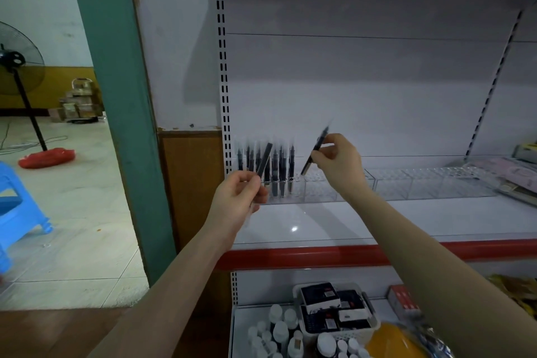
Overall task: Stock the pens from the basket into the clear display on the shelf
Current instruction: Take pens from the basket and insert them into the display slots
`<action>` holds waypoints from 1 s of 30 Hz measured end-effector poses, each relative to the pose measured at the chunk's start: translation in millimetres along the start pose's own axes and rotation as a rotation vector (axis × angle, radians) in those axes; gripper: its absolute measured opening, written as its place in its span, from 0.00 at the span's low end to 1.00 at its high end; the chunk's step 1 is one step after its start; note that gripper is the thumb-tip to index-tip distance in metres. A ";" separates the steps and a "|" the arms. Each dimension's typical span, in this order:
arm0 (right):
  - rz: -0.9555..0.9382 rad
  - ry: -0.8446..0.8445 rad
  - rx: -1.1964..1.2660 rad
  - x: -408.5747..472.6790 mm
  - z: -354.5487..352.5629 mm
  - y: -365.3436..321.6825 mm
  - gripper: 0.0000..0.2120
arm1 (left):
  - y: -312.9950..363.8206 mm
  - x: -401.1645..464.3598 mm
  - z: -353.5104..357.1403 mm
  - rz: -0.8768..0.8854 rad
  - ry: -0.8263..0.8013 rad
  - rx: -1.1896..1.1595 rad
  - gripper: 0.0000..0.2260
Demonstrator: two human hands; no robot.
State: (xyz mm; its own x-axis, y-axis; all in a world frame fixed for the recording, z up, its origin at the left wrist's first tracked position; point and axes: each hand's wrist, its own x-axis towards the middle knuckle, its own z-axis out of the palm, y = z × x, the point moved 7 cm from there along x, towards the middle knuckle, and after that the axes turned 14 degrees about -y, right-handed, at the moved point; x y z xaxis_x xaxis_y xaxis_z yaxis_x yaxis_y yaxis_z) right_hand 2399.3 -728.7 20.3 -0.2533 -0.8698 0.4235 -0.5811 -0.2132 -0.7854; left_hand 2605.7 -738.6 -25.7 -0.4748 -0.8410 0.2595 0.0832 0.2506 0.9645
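Pinching one pen [317, 150] per grip, right hand [337, 158] above clear display [406, 183], left hand [241, 195] beside it.

The clear display [363, 186] sits at the back of the shelf [406, 221]. Pens [279, 166] stand in its left end. The left hand [238, 195] holds a pen [265, 158] in front of them. The right hand [337, 160] holds another pen [315, 151] further right. The basket [337, 314] sits on the shelf below.

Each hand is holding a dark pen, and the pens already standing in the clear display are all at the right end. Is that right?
Not quite. The head view shows the dark pens standing at the left end of the clear plastic display, not the right. The left hand and right hand do each hold a pen.
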 end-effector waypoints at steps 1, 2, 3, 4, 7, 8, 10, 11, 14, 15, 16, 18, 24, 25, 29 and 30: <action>0.013 -0.009 0.009 2.9 1.8 0.8 0.10 | -0.3 0.4 -1.6 0.008 0.010 -0.004 0.03; 0.020 -0.019 0.015 5.2 4.0 1.3 0.10 | -0.7 0.9 -3.4 0.013 0.020 -0.004 0.04; 0.023 -0.029 0.021 7.7 6.7 1.6 0.10 | -1.2 1.6 -5.2 0.015 0.030 -0.007 0.04; 0.024 -0.039 0.023 9.6 9.5 2.0 0.11 | -1.8 2.4 -6.7 0.012 0.039 -0.014 0.05; 0.021 -0.055 0.017 15.0 16.5 3.9 0.11 | -2.8 4.0 -9.0 -0.008 0.040 -0.031 0.07; 0.019 -0.059 0.014 16.2 18.1 3.7 0.11 | -2.4 4.4 -8.9 -0.009 0.035 -0.028 0.09; 0.009 -0.067 0.009 18.8 20.9 3.0 0.10 | -1.6 5.6 -7.7 -0.010 0.017 -0.018 0.13; 0.004 -0.068 0.002 20.3 21.8 2.4 0.10 | -1.5 6.2 -6.7 -0.013 0.007 -0.013 0.16; -0.008 -0.084 -0.024 24.3 22.9 0.3 0.10 | -4.4 8.0 -4.9 -0.034 -0.008 -0.028 0.18; -0.007 -0.097 -0.039 25.6 23.6 0.3 0.10 | -5.8 8.3 -4.8 -0.042 -0.008 -0.043 0.16; -0.004 -0.114 -0.057 26.1 24.8 0.1 0.10 | -7.2 8.6 -4.7 -0.048 -0.007 -0.058 0.14; 0.005 -0.142 -0.078 25.8 27.4 1.7 0.09 | -9.5 8.8 -4.7 -0.054 0.000 -0.086 0.11; 0.066 -0.180 -0.121 25.2 38.4 15.0 0.09 | -8.9 9.6 -6.6 -0.028 0.008 -0.139 0.07; 0.078 -0.186 -0.136 25.8 39.8 16.8 0.10 | -8.6 9.5 -6.8 -0.023 0.000 -0.154 0.07; 0.107 -0.219 -0.188 26.4 44.4 22.0 0.08 | -8.3 9.9 -9.0 -0.003 -0.009 -0.168 0.07; 0.115 -0.223 -0.195 26.0 45.2 23.2 0.08 | -8.5 9.9 -9.1 0.001 -0.009 -0.174 0.07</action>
State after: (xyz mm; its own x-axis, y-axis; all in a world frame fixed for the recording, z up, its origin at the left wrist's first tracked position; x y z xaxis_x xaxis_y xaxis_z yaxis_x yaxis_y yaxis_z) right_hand 2414.2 -776.3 -7.4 -0.1624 -0.9640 0.2105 -0.7010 -0.0374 -0.7122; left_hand 2608.2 -753.4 -30.9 -0.4826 -0.8361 0.2610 0.2337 0.1643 0.9583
